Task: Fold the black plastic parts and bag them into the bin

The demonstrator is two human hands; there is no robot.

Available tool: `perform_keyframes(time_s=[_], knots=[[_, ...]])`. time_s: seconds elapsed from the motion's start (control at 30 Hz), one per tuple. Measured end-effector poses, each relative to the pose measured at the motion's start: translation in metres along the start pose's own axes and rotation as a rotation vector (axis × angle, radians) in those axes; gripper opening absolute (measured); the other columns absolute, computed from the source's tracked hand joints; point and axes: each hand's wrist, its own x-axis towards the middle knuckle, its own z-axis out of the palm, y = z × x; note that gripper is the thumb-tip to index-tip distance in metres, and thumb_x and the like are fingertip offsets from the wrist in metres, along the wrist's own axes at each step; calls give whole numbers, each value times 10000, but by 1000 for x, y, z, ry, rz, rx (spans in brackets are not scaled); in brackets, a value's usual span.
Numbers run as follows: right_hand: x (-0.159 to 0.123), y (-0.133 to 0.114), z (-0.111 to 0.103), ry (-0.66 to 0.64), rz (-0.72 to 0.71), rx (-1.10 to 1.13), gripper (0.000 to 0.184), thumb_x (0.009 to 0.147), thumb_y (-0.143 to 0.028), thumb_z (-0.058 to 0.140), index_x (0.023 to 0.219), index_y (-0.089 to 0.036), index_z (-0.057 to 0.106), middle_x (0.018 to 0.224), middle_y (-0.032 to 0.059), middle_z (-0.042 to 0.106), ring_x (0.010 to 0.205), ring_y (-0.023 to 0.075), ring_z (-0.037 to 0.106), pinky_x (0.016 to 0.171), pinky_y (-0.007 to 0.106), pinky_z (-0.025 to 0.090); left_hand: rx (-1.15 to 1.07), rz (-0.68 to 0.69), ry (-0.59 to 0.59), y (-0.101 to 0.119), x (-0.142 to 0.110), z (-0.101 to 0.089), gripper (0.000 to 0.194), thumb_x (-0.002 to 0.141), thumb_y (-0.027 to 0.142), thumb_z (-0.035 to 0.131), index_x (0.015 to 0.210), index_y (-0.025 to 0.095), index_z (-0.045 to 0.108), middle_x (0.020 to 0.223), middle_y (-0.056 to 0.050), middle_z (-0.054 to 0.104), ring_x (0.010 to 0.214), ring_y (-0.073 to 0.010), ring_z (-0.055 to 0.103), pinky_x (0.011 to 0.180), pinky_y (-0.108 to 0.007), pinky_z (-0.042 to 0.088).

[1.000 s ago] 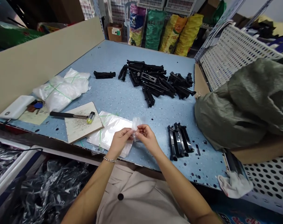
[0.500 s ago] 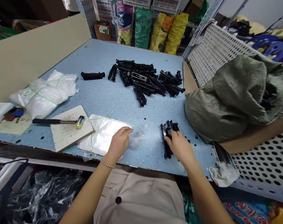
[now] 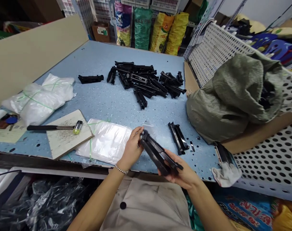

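Note:
My right hand [image 3: 181,170] is wrapped round the near end of a long black plastic part [image 3: 155,154] and holds it tilted above the table. The part's far end is at the fingertips of my left hand [image 3: 133,144]. Those fingers are pinched on a clear plastic bag [image 3: 149,127], mostly hidden behind the part. A stack of clear bags [image 3: 107,141] tied with green string lies beside my left hand. Another black part [image 3: 178,138] rests on the table to the right.
A heap of black parts [image 3: 141,78] lies farther back, with a single one [image 3: 90,79] to its left. A hammer [image 3: 56,127] rests across a board [image 3: 66,141]. More bagged plastic [image 3: 40,99] lies left. A green sack [image 3: 220,99] and white crate [image 3: 215,54] border the right.
My right hand has lifted a black part from the table's right side and brought it left to my left hand. One part stays behind there. The view has shifted slightly.

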Motion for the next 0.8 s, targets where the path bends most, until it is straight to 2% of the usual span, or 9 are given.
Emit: perform_keyframes(time_s=[0.1,0.2,0.23,0.3,0.4,0.5,0.6,0.7,0.8], knots=[[17,8,8,-21,18,198,503,706,-370,781,1145,-211,593,698,32,635,521,96,534,379,148,343,24,120,-24,10,-6,-5,682,863,61,439,1482,285,262,1471,-129,352,1006,-169,608,916,-361,525],[36,9,10,-79,25,245,514,681,-397,792,1119,-201,607,664,20,612,470,77,454,340,145,292,26,290,-156,22,-19,-12,681,889,65,402,1501,301,220,1477,-109,365,1315,-249,428,1051,-424,442],[41,8,11,-85,-2,235,514,678,-391,793,1121,-209,605,668,13,608,466,77,446,340,150,296,4,299,-196,25,-24,-15,674,894,72,397,1501,303,220,1475,-111,371,1316,-251,427,1029,-411,464],[49,8,14,-100,-50,220,489,682,-388,789,1106,-226,606,684,1,601,466,72,435,345,151,302,-58,235,-211,29,-33,-22,653,902,96,409,1494,315,240,1465,-122,376,1134,-215,564,890,-348,543],[56,13,20,-183,-48,266,416,681,-449,776,995,-222,626,681,-15,567,434,37,334,323,130,237,-81,106,-73,27,-44,-33,623,900,114,444,1467,320,289,1424,-136,399,811,-127,600,755,-301,557],[63,22,32,-156,-99,274,438,699,-486,748,1018,-217,614,692,-18,547,437,36,318,325,137,237,2,172,-7,24,-53,-39,589,881,69,439,1416,299,351,1389,-135,430,797,-121,584,778,-308,545],[70,27,47,6,-275,80,673,756,-381,713,1351,-273,417,654,-57,522,462,73,415,392,174,359,164,216,-88,19,-55,-40,551,830,-5,383,1302,266,472,1462,-144,356,793,-123,595,791,-338,555],[77,28,54,123,-421,-220,830,806,-310,641,1488,-300,168,652,-79,514,522,104,476,488,220,445,356,83,-14,13,-52,-43,619,791,-33,337,1342,226,446,1519,-160,289,1004,-207,619,864,-411,556],[83,31,54,181,-442,-425,655,839,-319,570,1435,-276,300,663,-66,522,553,125,496,521,251,460,364,215,-82,13,-52,-45,727,798,-38,309,1474,225,267,1518,-143,335,1334,-262,432,1029,-456,472]])
